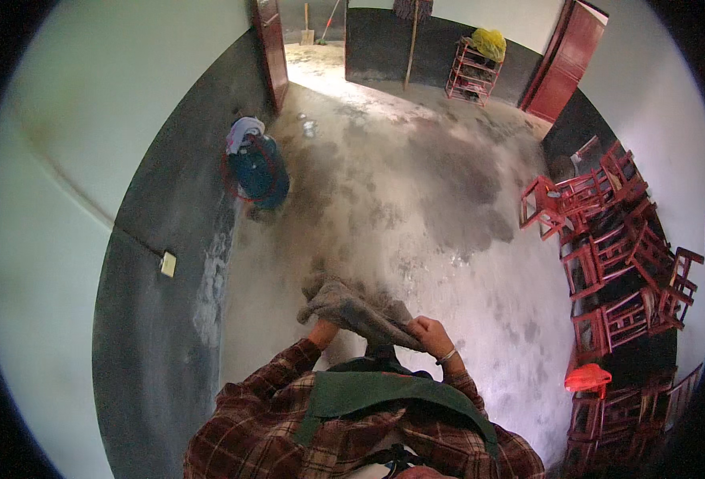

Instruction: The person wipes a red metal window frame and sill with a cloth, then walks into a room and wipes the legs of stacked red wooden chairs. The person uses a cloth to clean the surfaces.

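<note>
A crumpled grey-brown cloth (pixel 352 308) stretches between my two hands, in front of my waist and above the floor. My right hand (pixel 431 335) grips its right end, fingers curled over the edge, with a bracelet at the wrist. At the other end, my left hand (pixel 324 333) holds the cloth from beneath; folds hide its fingers. I wear a plaid shirt (pixel 268 413) with a green band of fabric (pixel 382 389) across the front.
Red wooden chairs (pixel 616 257) are piled along the right wall, a red plastic bag (pixel 588 378) near them. A dark blue barrel (pixel 259 170) stands left. At the back are a shoe rack (pixel 475 75), a mop (pixel 412 45) and an open door (pixel 273 54). Dark stains mark the concrete floor (pixel 388 209).
</note>
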Motion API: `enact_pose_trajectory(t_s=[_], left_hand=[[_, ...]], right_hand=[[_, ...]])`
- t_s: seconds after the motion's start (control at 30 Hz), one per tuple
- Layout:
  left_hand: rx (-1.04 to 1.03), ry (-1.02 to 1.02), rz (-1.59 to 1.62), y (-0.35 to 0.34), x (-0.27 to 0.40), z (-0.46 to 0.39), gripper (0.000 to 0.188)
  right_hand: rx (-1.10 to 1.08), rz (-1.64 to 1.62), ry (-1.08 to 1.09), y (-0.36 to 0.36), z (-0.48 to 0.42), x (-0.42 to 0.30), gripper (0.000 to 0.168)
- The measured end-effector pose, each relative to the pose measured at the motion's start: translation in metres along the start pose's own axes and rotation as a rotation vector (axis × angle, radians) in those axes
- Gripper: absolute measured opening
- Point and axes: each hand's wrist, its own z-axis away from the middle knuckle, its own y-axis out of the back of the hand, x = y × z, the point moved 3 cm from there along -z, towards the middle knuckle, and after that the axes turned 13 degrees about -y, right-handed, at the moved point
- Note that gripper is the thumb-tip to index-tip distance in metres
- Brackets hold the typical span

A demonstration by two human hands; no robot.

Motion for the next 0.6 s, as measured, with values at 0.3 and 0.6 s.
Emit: enact_pose_trajectory(t_s=[0.3,0.6], left_hand=[[-0.104,0.039,0.128,0.080,-0.063,-0.216,0.031],[0.477,0.648,1.103,0.128,-0.135,-0.297,0.043]], right_hand=[[-0.355,-0.087,0.056,0.094,-0.192,-0.074,0.024],[-0.395,-0.287,-0.030,0.112,-0.388,-0.157,0.038]])
